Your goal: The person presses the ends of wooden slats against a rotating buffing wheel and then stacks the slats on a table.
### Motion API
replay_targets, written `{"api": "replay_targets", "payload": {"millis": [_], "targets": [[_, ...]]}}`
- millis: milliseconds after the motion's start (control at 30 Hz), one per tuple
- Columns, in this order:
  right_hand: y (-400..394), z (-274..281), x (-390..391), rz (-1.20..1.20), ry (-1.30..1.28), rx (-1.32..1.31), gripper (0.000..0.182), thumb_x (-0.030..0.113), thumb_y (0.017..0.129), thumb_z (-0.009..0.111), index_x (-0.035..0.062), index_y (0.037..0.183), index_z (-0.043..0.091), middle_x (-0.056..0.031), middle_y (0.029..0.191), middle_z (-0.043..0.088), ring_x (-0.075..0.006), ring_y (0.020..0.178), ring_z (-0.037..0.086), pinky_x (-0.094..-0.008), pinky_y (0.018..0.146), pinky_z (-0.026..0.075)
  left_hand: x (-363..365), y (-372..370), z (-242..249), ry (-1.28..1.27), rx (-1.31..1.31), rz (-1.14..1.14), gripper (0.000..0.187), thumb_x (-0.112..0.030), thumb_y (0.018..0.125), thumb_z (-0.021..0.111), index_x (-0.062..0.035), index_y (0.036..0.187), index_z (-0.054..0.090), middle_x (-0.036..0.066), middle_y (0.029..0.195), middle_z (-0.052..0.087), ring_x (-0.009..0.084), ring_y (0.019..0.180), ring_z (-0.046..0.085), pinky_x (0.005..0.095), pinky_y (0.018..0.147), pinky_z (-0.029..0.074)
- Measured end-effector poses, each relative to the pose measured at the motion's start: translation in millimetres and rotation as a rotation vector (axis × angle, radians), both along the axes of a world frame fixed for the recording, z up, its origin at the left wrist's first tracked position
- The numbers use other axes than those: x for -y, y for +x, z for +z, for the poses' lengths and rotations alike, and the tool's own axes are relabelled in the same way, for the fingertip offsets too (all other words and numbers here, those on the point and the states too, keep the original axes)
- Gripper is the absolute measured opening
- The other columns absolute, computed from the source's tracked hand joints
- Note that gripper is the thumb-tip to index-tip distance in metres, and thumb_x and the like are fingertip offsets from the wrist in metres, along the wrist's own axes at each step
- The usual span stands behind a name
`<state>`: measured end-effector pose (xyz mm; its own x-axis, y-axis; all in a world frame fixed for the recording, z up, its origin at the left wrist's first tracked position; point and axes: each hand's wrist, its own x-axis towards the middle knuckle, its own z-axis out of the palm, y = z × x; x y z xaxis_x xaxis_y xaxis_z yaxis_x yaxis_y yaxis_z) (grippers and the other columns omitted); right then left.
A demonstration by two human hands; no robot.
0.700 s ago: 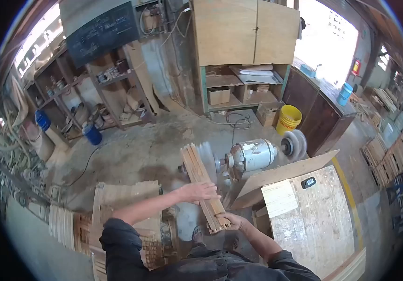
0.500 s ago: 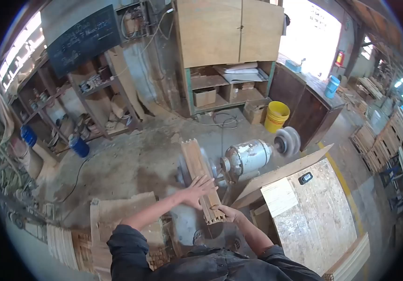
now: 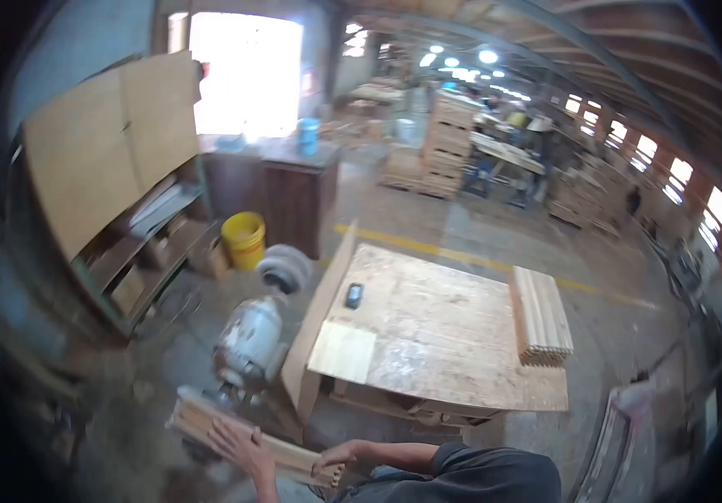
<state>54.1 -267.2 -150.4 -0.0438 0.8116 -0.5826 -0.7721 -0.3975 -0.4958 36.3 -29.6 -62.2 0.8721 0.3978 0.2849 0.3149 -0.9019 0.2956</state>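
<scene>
A long wooden board [image 3: 288,455] with lengthwise grooves and a notched end lies across my front, low in the view. My left hand [image 3: 242,446] rests flat on its upper face, fingers spread. At the notched end, my right hand [image 3: 337,455] grips the board with the fingers wrapped over its edge. The far end of the board overlaps the blurred near wheel of a two-ended motor machine [image 3: 248,337]. At the machine's other end is a round grey wheel [image 3: 286,268].
Right of the machine stands a wooden table [image 3: 436,323] with an upright panel [image 3: 320,335] along its left side. On it are a black device [image 3: 354,295], a thin pale sheet [image 3: 342,352] and a stack of grooved boards [image 3: 539,314]. A yellow bucket [image 3: 244,241] stands behind the machine.
My view has swung to the right, bringing the stack of boards and the far workshop into sight. Both hands keep their places on the board, which now appears lower and to the left.
</scene>
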Motion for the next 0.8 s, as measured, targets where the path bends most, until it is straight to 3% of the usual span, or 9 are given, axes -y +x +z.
{"api": "replay_targets", "payload": {"millis": [133, 233, 267, 333, 433, 567, 600, 633, 800], "targets": [[14, -19, -12, 0.022, 0.08, -0.04, 0.057, 0.039, 0.09, 0.071, 0.0019, 0.131, 0.057, -0.0052, 0.126, 0.065, -0.0145, 0.113, 0.061, -0.0368, 0.097, 0.051, 12, 6, 25, 0.015, -0.022, 0.073, 0.087, -0.042, 0.095, 0.058, 0.0041, 0.157, 0.02, 0.025, 0.166, 0.013, 0.0432, 0.153, 0.011, 0.0578, 0.124, 0.007], [46, -13, -33, 0.045, 1.052, 1.277, 0.079, 0.036, 0.08, 0.082, -0.0038, 0.139, 0.047, -0.0176, 0.133, 0.06, -0.0345, 0.123, 0.057, -0.043, 0.104, 0.046, -14, 30, 21, 0.057, -0.139, 0.155, 0.084, -0.043, 0.097, 0.056, 0.0038, 0.157, 0.02, 0.025, 0.166, 0.013, 0.0427, 0.153, 0.01, 0.0577, 0.124, 0.006], [50, 16, -42, 0.035, 1.062, 1.272, 0.079, 0.036, 0.08, 0.082, -0.0038, 0.139, 0.047, -0.0176, 0.133, 0.06, -0.0345, 0.123, 0.057, -0.043, 0.104, 0.046, -24, 39, 19, 0.078, -0.198, 0.198, 0.083, -0.043, 0.098, 0.054, 0.0036, 0.158, 0.02, 0.025, 0.166, 0.013, 0.0424, 0.154, 0.01, 0.0577, 0.124, 0.006], [45, 43, -58, 0.073, -0.02, 0.161, 0.075, 0.037, 0.08, 0.08, 0.0034, 0.14, 0.05, -0.0185, 0.138, 0.056, -0.0344, 0.128, 0.054, -0.046, 0.104, 0.045, -37, 51, 18, 0.067, -0.231, 0.21, 0.082, -0.044, 0.099, 0.053, 0.0035, 0.157, 0.021, 0.025, 0.166, 0.013, 0.0422, 0.154, 0.009, 0.0575, 0.124, 0.005], [40, -19, -55, 0.089, 0.452, 0.62, 0.054, 0.04, 0.091, 0.068, 0.0131, 0.137, 0.057, -0.0118, 0.14, 0.055, -0.0257, 0.127, 0.052, -0.0472, 0.104, 0.044, -15, 42, 55, -0.037, -0.338, 0.237, 0.08, -0.044, 0.1, 0.053, 0.0031, 0.157, 0.022, 0.024, 0.165, 0.015, 0.0418, 0.154, 0.009, 0.0585, 0.124, 0.003], [24, -38, -21, 0.168, 0.14, 0.324, 0.061, 0.012, 0.09, 0.063, 0.0108, 0.149, 0.047, -0.0117, 0.152, 0.049, -0.0273, 0.136, 0.049, -0.04, 0.114, 0.039, -2, 26, -14, -0.072, -0.052, 0.19, 0.083, -0.043, 0.097, 0.058, 0.005, 0.155, 0.024, 0.026, 0.163, 0.019, 0.0444, 0.152, 0.012, 0.0617, 0.122, 0.004], [27, -18, -2, 0.344, 0.363, 0.87, 0.057, 0.011, 0.092, 0.061, 0.0098, 0.148, 0.049, -0.0109, 0.148, 0.053, -0.0265, 0.131, 0.053, -0.0375, 0.11, 0.042, 17, 20, 4, -0.041, -0.053, 0.175, 0.081, -0.041, 0.097, 0.059, 0.007, 0.153, 0.027, 0.027, 0.163, 0.02, 0.0444, 0.152, 0.014, 0.061, 0.122, 0.005], [21, 41, 5, 0.163, 0.007, 0.27, 0.049, 0.018, 0.095, 0.063, 0.0062, 0.142, 0.055, -0.0103, 0.137, 0.06, -0.0223, 0.121, 0.06, -0.0349, 0.103, 0.048, 11, 21, -24, -0.052, -0.011, 0.183, 0.079, -0.041, 0.097, 0.058, 0.0084, 0.152, 0.029, 0.027, 0.163, 0.02, 0.0441, 0.152, 0.014, 0.0601, 0.122, 0.005], [9, 6, 24, 0.255, -0.056, 0.443, 0.056, 0.049, 0.09, 0.065, 0.0087, 0.129, 0.069, -0.0034, 0.096, 0.069, -0.012, 0.086, 0.063, -0.0286, 0.078, 0.049, 49, 4, -12, 0.028, -0.031, 0.228, 0.078, -0.043, 0.098, 0.053, 0.0077, 0.153, 0.028, 0.028, 0.163, 0.018, 0.0437, 0.153, 0.009, 0.0599, 0.122, 0.004]]}}
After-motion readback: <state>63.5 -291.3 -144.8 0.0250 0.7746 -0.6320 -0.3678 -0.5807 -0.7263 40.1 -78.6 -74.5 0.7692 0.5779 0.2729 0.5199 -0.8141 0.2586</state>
